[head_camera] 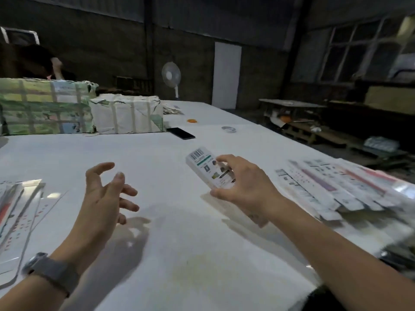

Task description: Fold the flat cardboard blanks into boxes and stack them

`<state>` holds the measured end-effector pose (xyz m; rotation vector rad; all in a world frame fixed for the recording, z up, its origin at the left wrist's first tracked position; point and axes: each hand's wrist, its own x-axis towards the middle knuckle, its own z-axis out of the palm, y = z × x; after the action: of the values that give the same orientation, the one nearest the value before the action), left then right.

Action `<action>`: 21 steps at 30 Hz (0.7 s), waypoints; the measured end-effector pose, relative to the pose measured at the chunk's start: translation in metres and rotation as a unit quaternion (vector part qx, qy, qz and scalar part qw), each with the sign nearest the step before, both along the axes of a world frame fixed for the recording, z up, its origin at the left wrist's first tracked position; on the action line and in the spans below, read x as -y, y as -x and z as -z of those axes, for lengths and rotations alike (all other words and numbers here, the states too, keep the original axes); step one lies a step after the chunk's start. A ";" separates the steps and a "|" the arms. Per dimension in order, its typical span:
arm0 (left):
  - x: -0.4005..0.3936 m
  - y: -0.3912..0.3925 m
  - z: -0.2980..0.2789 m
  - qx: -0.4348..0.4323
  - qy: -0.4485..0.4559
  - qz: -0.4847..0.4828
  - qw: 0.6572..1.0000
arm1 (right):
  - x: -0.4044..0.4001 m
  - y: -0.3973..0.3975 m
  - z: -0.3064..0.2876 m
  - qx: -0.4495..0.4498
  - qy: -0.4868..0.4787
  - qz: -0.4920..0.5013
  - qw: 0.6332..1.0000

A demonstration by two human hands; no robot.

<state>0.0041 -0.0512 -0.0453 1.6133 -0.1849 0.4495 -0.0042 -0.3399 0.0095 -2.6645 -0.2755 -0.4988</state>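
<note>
Head view looks down on a white worktop (179, 254). Nearest, the left hand (105, 194) hovers with fingers (128, 190) loosely spread, holding nothing. Just right of it, the right hand (244, 182) grips a small printed box (207, 168) held above the worktop. Right of that box lies a fanned heap of flat blanks (332, 187). Beyond the box sit a dark phone (180, 133) and, farther left, two wrapped bundles (89, 108).

White box (210, 168), black barcode, green stripe
</note>
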 end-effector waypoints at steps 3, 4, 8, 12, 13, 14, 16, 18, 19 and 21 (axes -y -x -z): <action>0.004 0.000 0.007 0.011 -0.033 0.028 0.999 | 0.075 0.015 -0.003 -0.051 0.061 0.115 0.990; 0.005 0.000 0.008 0.009 -0.032 0.035 0.999 | 0.099 0.019 -0.004 -0.066 0.077 0.153 0.983; 0.005 -0.003 0.010 -0.025 -0.016 0.040 0.999 | 0.167 0.023 0.002 -0.086 0.144 0.262 0.950; 0.002 -0.007 0.013 -0.041 -0.013 0.027 0.999 | 0.193 0.010 0.005 -0.067 0.217 0.322 0.919; 0.002 -0.006 0.012 -0.045 -0.018 0.025 0.999 | 0.193 0.006 0.005 -0.054 0.232 0.330 0.913; 0.002 -0.004 0.010 -0.050 -0.021 0.019 0.998 | 0.191 0.002 0.004 -0.034 0.253 0.327 0.910; 0.004 0.000 0.006 -0.057 -0.026 0.012 0.998 | 0.175 -0.005 0.002 0.009 0.273 0.294 0.916; 0.008 0.007 0.001 -0.061 -0.036 0.016 0.997 | 0.145 -0.011 -0.001 0.030 0.250 0.235 0.939; 0.010 0.009 -0.001 -0.059 -0.044 0.021 0.997 | 0.125 -0.014 -0.002 0.032 0.229 0.201 0.952; 0.010 0.010 -0.001 -0.053 -0.070 0.027 0.996 | 0.078 -0.018 -0.002 0.026 0.160 0.128 0.978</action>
<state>-0.0058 -0.0617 -0.0440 1.7615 -0.1831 0.3134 0.0133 -0.4182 0.0114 -3.0242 -0.0274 -0.6536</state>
